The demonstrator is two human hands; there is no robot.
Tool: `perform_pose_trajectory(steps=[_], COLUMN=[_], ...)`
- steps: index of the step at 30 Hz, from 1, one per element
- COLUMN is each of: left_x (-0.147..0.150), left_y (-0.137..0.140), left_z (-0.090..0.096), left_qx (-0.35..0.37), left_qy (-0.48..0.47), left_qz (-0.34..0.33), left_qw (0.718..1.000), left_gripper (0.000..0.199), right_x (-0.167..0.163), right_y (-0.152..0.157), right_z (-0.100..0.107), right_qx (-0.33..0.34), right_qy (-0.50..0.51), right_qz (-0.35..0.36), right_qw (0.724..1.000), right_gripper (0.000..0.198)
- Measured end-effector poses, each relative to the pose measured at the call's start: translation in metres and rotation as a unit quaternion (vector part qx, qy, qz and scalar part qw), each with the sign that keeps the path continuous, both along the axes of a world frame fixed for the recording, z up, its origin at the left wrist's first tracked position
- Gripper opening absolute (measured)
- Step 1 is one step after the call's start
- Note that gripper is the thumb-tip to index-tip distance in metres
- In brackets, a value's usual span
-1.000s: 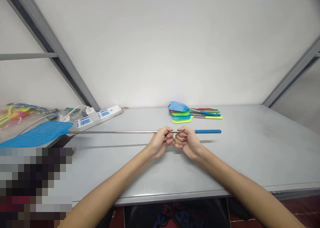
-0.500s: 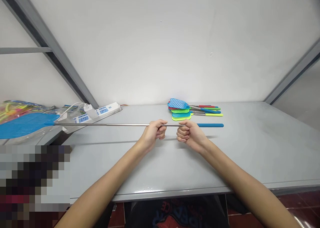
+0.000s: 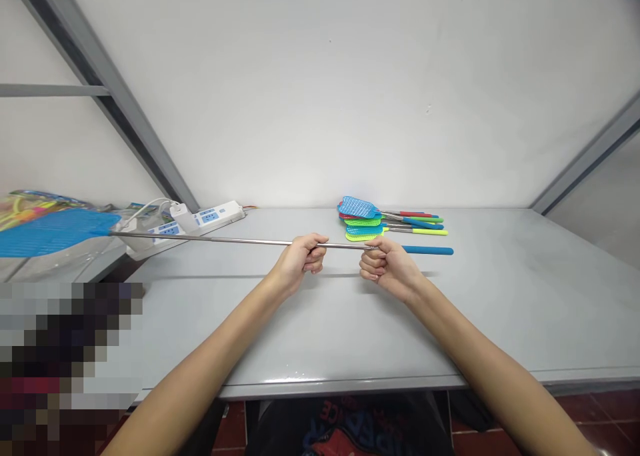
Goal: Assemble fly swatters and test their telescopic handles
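Observation:
Both my hands are closed on one extended blue fly swatter (image 3: 240, 241), held above the table and nearly level. Its blue paddle reaches to the left edge of view, and its blue grip points right. My left hand (image 3: 305, 259) grips the thin metal rod near its middle. My right hand (image 3: 383, 263) is closed round the rod where it meets the blue grip, covering that joint. Behind my right hand lies a pile of shorter fly swatters (image 3: 361, 208) in blue, green, red and yellow-green, their handles pointing right.
A white power strip (image 3: 220, 213) with a plugged-in charger (image 3: 183, 217) lies at the back left of the grey table (image 3: 500, 296). Colourful plastic packaging (image 3: 30, 206) is at the far left. A white wall stands behind, with metal posts at both sides.
My left hand has slid a little left along the rod, so my hands are further apart. The paddle end has risen slightly, and the rod now slopes down to the right.

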State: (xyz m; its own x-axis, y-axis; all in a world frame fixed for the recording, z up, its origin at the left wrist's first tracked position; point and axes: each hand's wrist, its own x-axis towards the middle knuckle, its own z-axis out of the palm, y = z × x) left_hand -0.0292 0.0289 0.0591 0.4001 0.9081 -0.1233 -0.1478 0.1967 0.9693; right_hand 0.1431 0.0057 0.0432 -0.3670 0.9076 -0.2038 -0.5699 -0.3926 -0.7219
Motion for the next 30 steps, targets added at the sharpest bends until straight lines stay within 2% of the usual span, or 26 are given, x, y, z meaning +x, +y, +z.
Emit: perform_pose_trajectory(steps=[13, 23, 26, 30], left_x=[-0.005, -0.010, -0.012, -0.014], left_y=[0.004, 0.010, 0.009, 0.007], left_z=[0.002, -0.004, -0.002, 0.003], left_qx=[-0.024, -0.034, -0.030, -0.025], left_qy=[0.026, 0.040, 0.034, 0.044], left_qz=[0.003, -0.027, -0.022, -0.016], left_qw=[0.999, 0.998, 0.999, 0.999], left_gripper=[0.028, 0.034, 0.035, 0.034], right_x=[0.009, 0.007, 0.002, 0.001], right_y=[0.006, 0.006, 0.005, 0.007], right_z=[-0.004, -0.007, -0.006, -0.004], right_qx=[-0.039, -0.034, -0.023, -0.036], right_qy=[0.024, 0.005, 0.002, 0.005], right_qz=[0.027, 0.007, -0.008, 0.011], right_qw=[0.999, 0.999, 1.000, 0.999], right_gripper=[0.039, 0.039, 0.038, 0.038])
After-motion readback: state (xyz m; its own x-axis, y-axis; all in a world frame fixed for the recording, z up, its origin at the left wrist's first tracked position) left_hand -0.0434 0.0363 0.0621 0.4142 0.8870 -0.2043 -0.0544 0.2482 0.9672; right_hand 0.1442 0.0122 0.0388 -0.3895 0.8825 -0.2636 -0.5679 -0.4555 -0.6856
